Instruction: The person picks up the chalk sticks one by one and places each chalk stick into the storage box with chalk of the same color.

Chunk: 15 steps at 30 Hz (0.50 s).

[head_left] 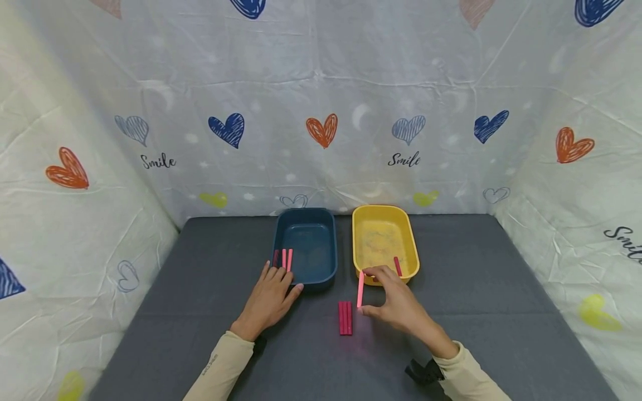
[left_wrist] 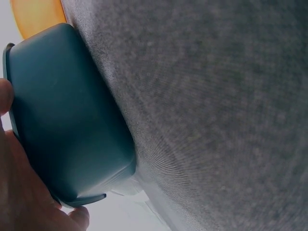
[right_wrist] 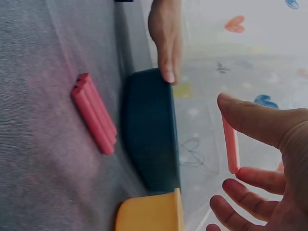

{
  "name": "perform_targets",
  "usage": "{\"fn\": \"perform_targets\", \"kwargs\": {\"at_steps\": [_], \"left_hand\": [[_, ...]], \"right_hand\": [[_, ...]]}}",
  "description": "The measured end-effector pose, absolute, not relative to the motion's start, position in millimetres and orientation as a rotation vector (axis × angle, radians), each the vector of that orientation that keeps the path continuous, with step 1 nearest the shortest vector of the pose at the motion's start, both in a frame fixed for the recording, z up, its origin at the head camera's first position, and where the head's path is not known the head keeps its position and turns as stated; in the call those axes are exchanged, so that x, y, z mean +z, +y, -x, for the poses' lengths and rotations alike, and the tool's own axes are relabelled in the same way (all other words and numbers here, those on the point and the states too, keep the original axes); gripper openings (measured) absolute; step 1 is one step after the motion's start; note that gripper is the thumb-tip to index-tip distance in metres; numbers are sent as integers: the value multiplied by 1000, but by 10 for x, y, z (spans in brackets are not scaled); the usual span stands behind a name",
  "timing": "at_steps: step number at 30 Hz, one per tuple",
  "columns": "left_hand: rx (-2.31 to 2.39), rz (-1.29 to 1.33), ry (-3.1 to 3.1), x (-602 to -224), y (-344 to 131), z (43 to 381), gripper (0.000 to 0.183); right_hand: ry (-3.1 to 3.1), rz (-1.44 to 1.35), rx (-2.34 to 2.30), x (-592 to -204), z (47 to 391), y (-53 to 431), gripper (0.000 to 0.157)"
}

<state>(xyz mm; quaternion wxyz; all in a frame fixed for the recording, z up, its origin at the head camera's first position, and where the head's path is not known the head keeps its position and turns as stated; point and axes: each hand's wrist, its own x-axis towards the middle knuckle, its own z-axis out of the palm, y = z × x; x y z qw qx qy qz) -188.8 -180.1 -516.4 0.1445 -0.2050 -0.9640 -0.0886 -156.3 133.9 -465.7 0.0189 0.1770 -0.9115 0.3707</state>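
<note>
My right hand (head_left: 398, 298) pinches a light pink stick (head_left: 360, 289) by its two ends, between thumb and index finger, just in front of the yellow bin (head_left: 415, 267). My left hand (head_left: 271, 298) rests at the near left corner of the dark blue bin (head_left: 326, 278), thumb spread from the fingers. Light pink sticks (head_left: 290, 260) stand inside the blue bin near those fingertips; the fingers partly hide them. In the yellow bin leans a dark pink stick (head_left: 398, 266). Three dark pink sticks (head_left: 345, 318) lie side by side on the table, left of my right hand.
A dark grey cloth covers the table (head_left: 210, 250). Both bins stand near its back edge with a narrow gap between them. White sheets (head_left: 321, 55) printed with hearts hang behind and at both sides.
</note>
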Motion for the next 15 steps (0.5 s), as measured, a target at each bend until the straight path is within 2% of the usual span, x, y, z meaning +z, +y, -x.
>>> {"fn": "perform_targets", "kwargs": {"at_steps": [15], "left_hand": [[-263, 610, -2741, -5187, -1813, 1899, 31]], "right_hand": [[-2722, -665, 1204, -4485, 1690, 1314, 78]]}}
